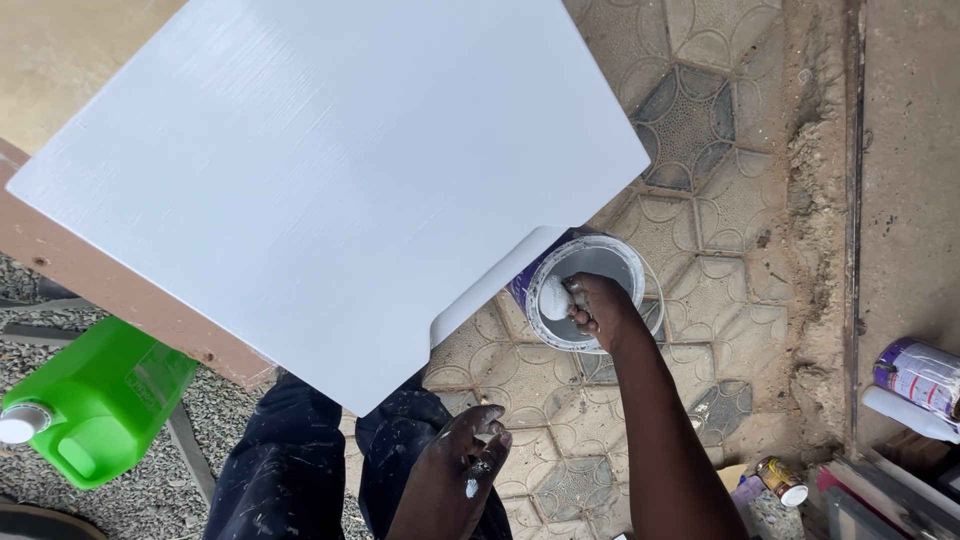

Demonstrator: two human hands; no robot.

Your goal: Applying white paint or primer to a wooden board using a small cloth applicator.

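Note:
My right hand [597,305] reaches down into an open paint can [625,262] that stands on the patterned floor tiles. It grips a small, rounded, white-coated pad [553,298] against the can's inner wall. The can has a purple outside and whitish paint inside. My left hand [462,462] rests low over my dark, paint-flecked trousers [285,460]. Its fingers are curled together, smeared with white paint, and I see nothing in them. A large board painted white [320,180] lies tilted above my knees, its lower corner just left of the can.
A green plastic jug [100,395] with a white cap lies on gravel at the lower left. A brown wooden edge [100,280] runs under the board. At the right stand a labelled tin [918,372] and a small can [778,478] among clutter.

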